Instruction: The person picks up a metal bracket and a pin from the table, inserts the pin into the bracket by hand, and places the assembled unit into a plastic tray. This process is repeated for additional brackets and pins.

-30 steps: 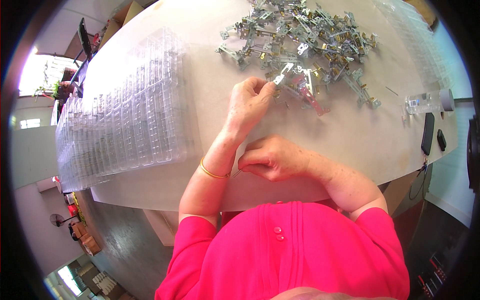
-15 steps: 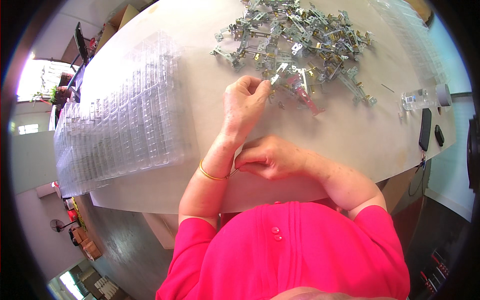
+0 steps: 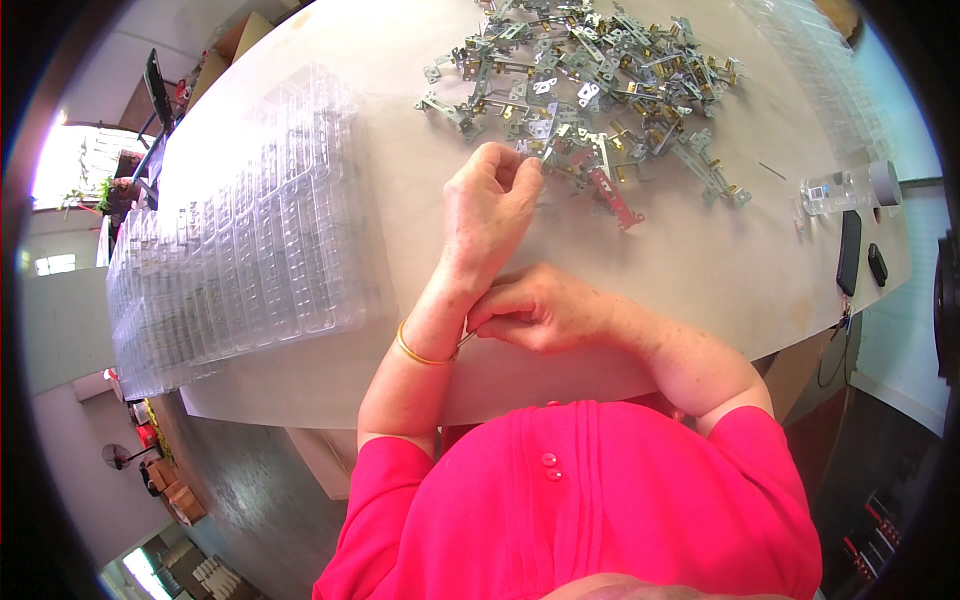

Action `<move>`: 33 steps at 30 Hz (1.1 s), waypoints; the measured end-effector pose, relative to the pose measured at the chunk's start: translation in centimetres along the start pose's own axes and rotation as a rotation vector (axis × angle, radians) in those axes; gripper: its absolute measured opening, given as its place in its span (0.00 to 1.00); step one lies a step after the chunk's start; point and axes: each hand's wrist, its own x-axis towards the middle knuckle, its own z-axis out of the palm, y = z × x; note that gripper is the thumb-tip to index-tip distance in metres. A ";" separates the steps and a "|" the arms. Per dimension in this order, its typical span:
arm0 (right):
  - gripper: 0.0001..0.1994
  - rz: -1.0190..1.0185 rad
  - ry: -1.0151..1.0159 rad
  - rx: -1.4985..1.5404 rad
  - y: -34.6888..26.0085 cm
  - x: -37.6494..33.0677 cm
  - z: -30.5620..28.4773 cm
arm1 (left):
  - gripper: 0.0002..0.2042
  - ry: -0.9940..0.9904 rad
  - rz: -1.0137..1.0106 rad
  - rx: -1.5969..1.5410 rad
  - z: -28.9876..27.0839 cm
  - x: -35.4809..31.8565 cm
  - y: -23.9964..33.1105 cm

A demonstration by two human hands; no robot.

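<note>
My left hand (image 3: 493, 207) is closed in a pinch at the near edge of a heap of silver metal brackets with brass-coloured parts (image 3: 590, 80). Whatever lies between its fingertips is too small or hidden to make out. A red bracket (image 3: 615, 200) sticks out of the heap to the right of that hand. Below it, my right hand (image 3: 535, 308) is closed beside my left wrist. From its fingertips a thin metal piece (image 3: 468, 338) pokes out toward the gold bangle (image 3: 418, 352) on my left arm; most of the piece is hidden.
Stacked clear plastic trays (image 3: 250, 230) stand on the table's left side, with more trays (image 3: 815, 70) at the far right. A clear bottle with a grey cap (image 3: 840, 190), a black phone-like object (image 3: 849, 252), a small black item (image 3: 877, 264) and a thin rod (image 3: 772, 171) lie at the right.
My left hand has shifted only slightly, with its fingers still pinched. The right hand has risen a little next to the left wrist and keeps its thin metal piece.
</note>
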 end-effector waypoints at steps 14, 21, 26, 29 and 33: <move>0.05 0.105 0.033 0.115 -0.5 -0.2 -0.5 | 0.08 0.003 -0.057 -0.080 -0.7 0.4 -0.3; 0.04 0.154 0.055 0.231 -1.3 0.0 -1.0 | 0.09 -0.059 -0.275 -0.365 -2.7 0.1 -0.3; 0.04 0.200 0.128 0.339 -1.4 -0.2 -1.5 | 0.10 -0.063 -0.262 -0.340 -3.7 -0.7 -0.9; 0.05 0.163 0.178 0.317 -1.3 -0.1 -1.9 | 0.10 -0.044 -0.276 -0.382 -4.2 -1.1 -1.5; 0.06 0.129 0.354 0.374 -1.1 0.0 -1.9 | 0.10 -0.058 -0.269 -0.529 -5.3 -1.9 -2.3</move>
